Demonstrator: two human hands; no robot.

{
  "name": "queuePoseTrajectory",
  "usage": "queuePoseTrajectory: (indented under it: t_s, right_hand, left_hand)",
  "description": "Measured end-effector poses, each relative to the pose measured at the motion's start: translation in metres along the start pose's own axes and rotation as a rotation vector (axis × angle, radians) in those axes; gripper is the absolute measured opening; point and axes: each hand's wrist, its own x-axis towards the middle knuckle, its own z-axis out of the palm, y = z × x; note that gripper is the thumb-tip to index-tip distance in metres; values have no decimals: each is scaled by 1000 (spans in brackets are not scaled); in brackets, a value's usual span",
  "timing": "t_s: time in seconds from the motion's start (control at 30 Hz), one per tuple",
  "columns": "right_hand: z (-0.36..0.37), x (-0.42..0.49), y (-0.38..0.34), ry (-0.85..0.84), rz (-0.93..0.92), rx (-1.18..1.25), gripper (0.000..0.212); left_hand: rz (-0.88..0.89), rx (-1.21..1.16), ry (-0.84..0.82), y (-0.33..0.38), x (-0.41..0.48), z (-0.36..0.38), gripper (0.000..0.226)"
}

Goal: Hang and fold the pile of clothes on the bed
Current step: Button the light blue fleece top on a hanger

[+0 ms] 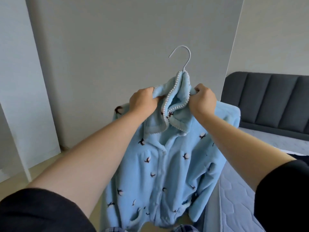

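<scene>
A light blue fleece pyjama top with small dark bird prints and a white beaded collar trim hangs in the air in front of me, front side facing me. A pale hanger hook sticks up out of its collar; the rest of the hanger is hidden inside the garment. My left hand grips the left side of the collar. My right hand grips the right side of the collar. Both arms are stretched forward and up.
A plain grey wall stands straight ahead. The bed with a pale quilted mattress lies to the right, with a dark grey padded headboard behind it. A white panel stands at the left; beige floor shows below.
</scene>
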Motion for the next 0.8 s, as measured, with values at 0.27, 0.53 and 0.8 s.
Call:
queuePoseTrajectory:
  t_s: [0.27,0.53,0.8]
  right_hand:
    - [-107,10,-75,258,-42,77,16]
    - [-175,18,-124,224,-158,46,9]
    - [-45,-81,6,-488,61,-266,9]
  left_hand:
    - [131,128,124,86,5,-118,24]
    - [77,210,4,132,11,-199,31]
    - [-129,331,-628,33,-90,-44,32]
